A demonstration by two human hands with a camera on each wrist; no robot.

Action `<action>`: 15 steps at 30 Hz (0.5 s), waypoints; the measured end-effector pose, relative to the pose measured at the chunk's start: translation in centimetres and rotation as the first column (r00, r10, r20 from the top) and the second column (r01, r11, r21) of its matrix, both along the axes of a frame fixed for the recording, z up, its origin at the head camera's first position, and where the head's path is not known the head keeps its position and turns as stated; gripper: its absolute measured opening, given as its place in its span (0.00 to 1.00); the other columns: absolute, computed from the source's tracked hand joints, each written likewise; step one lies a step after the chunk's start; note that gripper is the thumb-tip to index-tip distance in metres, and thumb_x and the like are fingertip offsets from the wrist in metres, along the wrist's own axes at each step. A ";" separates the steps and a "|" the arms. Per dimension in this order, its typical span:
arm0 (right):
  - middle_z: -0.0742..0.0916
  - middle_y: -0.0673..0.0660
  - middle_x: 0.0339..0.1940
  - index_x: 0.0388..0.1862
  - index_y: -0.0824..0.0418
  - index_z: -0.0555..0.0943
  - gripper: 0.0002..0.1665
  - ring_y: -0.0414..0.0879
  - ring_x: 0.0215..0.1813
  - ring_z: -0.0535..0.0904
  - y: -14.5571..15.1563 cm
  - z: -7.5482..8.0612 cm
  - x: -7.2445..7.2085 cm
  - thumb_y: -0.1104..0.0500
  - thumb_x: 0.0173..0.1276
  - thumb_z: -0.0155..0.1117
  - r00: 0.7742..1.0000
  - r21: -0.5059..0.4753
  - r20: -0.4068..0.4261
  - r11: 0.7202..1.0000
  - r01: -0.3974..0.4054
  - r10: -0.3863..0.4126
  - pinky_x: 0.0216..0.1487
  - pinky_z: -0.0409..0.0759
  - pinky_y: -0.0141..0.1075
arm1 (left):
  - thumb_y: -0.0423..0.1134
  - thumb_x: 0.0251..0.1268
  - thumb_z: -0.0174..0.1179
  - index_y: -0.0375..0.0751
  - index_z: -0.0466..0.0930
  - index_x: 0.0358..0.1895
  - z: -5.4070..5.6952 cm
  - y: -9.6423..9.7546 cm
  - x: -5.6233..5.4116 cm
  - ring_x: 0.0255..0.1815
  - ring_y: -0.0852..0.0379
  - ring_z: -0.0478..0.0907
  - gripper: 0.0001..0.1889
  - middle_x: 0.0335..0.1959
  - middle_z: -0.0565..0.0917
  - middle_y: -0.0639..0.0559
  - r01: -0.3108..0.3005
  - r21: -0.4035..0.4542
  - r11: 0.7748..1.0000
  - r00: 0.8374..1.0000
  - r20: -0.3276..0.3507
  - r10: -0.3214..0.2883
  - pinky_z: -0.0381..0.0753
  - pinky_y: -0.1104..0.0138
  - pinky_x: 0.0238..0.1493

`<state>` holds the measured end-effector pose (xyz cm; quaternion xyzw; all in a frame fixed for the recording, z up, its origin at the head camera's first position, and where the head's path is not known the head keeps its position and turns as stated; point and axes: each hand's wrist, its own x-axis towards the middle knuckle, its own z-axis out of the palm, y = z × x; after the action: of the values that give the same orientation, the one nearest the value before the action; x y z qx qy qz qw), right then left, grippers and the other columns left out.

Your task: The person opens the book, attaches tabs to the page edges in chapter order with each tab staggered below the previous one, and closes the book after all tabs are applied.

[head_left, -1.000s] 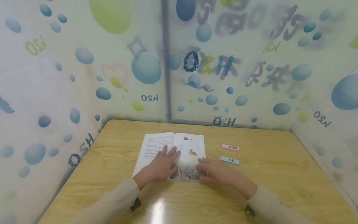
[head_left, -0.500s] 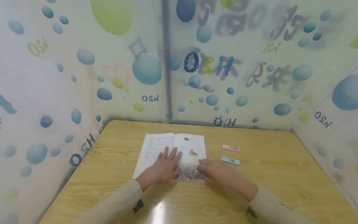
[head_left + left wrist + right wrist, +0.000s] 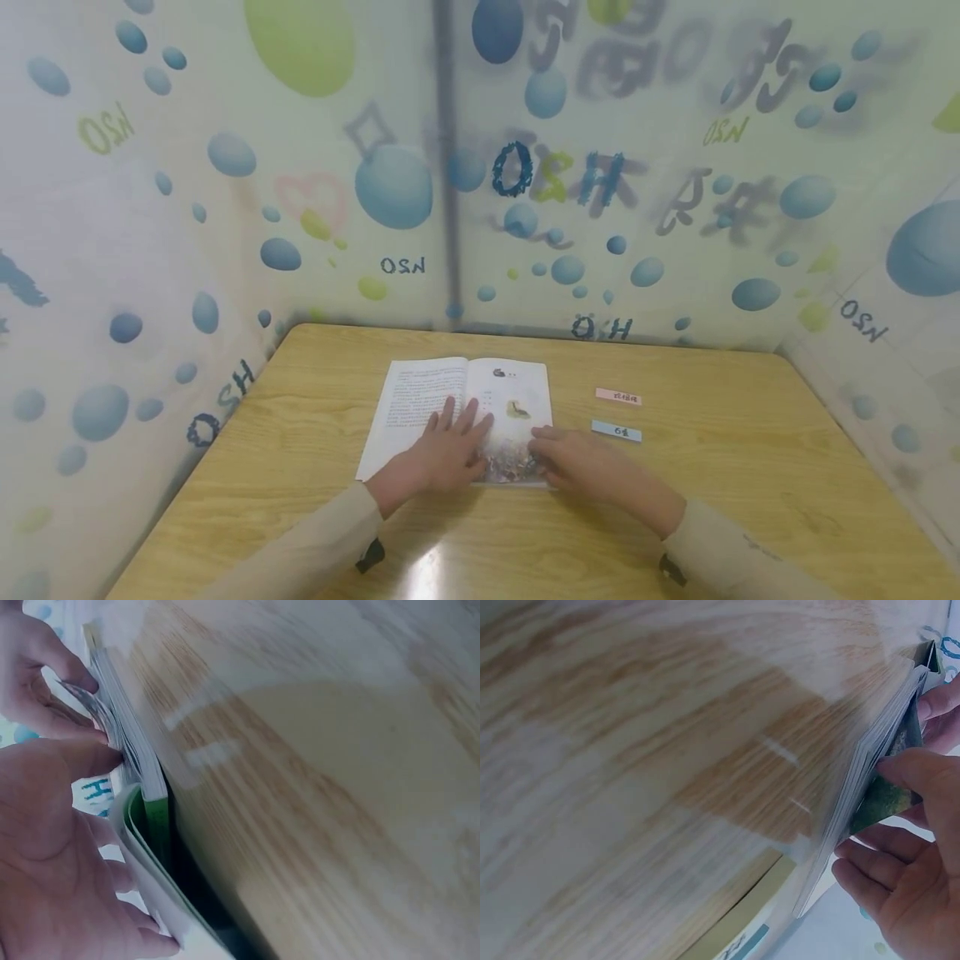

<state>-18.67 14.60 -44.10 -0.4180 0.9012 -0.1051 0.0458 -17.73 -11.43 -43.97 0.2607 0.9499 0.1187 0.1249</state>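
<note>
An open book (image 3: 510,383) lies on the table, printed text on its left page, small animal pictures and a dark photo strip on its right page. My left hand (image 3: 444,457) rests with spread, straight fingers across the lower middle of the book, by the gutter. At the lower right edge, my right hand (image 3: 588,465) holds a page; in the right wrist view its thumb (image 3: 907,771) lies on the dark green page corner (image 3: 881,804), the fingers curled at the page edge. The left wrist view shows the stacked page edges (image 3: 135,724) between both hands.
To the right of the book, a pink card (image 3: 618,397) and a blue card (image 3: 617,431) with handwriting lie on the wooden table (image 3: 712,433). Patterned curtain walls (image 3: 675,167) with bubbles and lettering surround the table at the back and sides.
My left hand has slid slightly right across the book. My right hand stays at the lower right page edge, its fingers drawn slightly closer together.
</note>
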 end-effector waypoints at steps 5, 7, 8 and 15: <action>0.87 0.53 0.51 0.46 0.54 0.83 0.10 0.42 0.45 0.84 -0.2 -0.2 -0.3 0.60 0.67 0.70 0.999 -0.025 0.022 0.999 0.026 -0.025 0.50 0.83 0.37 | 0.66 0.71 0.54 0.45 0.54 0.82 -0.2 0.6 0.1 0.79 0.29 0.33 0.45 0.82 0.43 0.37 0.038 -0.015 0.999 0.999 0.015 -0.038 0.39 0.37 0.73; 0.86 0.48 0.44 0.44 0.53 0.82 0.08 0.39 0.40 0.82 -0.2 -0.2 -0.4 0.60 0.67 0.70 0.999 -0.037 0.031 0.999 0.038 -0.037 0.46 0.83 0.35 | 0.69 0.68 0.55 0.47 0.54 0.82 -0.2 0.8 0.2 0.79 0.31 0.33 0.47 0.82 0.43 0.38 0.045 -0.021 0.999 0.999 0.018 -0.045 0.38 0.37 0.74; 0.85 0.46 0.40 0.43 0.52 0.82 0.08 0.37 0.38 0.80 -0.3 -0.2 -0.4 0.60 0.68 0.70 0.998 -0.042 0.036 0.998 0.044 -0.042 0.44 0.83 0.34 | 0.69 0.67 0.55 0.47 0.54 0.82 -0.2 0.9 0.2 0.79 0.31 0.33 0.48 0.82 0.43 0.39 0.046 -0.022 0.999 0.999 0.018 -0.045 0.38 0.37 0.74; 0.79 0.40 0.32 0.41 0.51 0.80 0.07 0.35 0.32 0.74 0.0 0.0 -0.5 0.61 0.69 0.68 0.995 -0.067 0.073 0.996 0.067 -0.062 0.38 0.81 0.33 | 0.66 0.70 0.55 0.48 0.55 0.82 -0.2 0.8 0.0 0.80 0.33 0.35 0.44 0.83 0.44 0.42 0.036 -0.014 0.999 0.999 0.028 -0.035 0.39 0.38 0.74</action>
<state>-19.20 14.57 -44.07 -0.3860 0.9079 -0.1524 0.0600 -17.75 -10.62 -44.18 0.2749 0.9442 0.1132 0.1419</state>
